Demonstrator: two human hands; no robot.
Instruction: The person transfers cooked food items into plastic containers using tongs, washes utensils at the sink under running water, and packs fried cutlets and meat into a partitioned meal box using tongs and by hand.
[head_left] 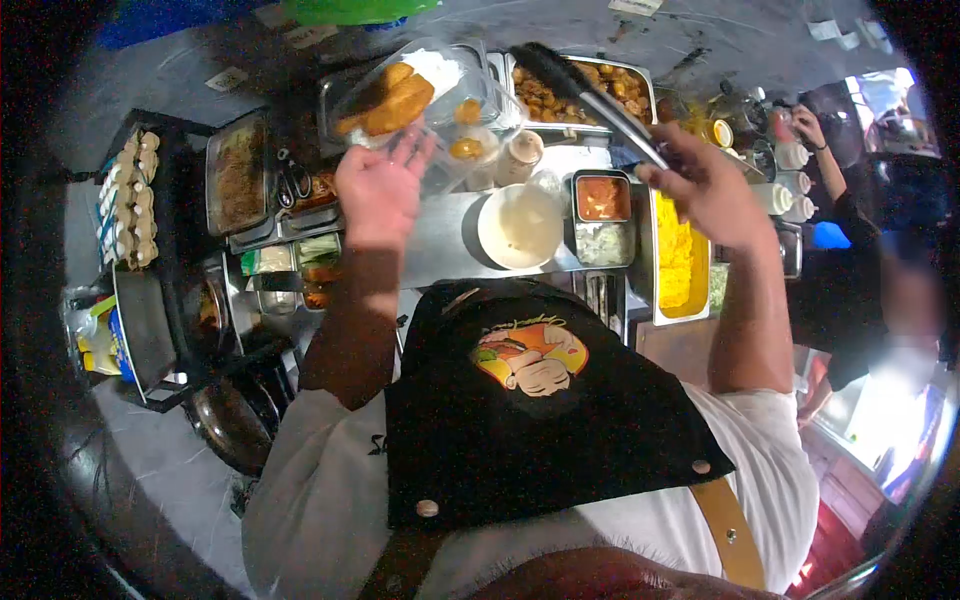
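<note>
My left hand (382, 192) supports a clear plastic takeout container (447, 118) from beneath, its fingers spread against the near side. A golden fried piece (397, 103) lies in the container beside white rice (433, 70). Small orange-brown bits also show in it. In my right hand (705, 185) are metal tongs (618, 122) with dark tips, pointing up and left over a tray of browned potato-like chunks (590, 88). Below, on the steel counter, sits a pale round bowl or plate (520, 228).
Right of the bowl stand a red sauce tub (603, 197) and a yellow-filled steel pan (678, 255). Egg cartons (132, 200) and a ground-meat-like tray (238, 172) are at left. Another person's hand (808, 127) reaches near squeeze bottles (793, 155) at right.
</note>
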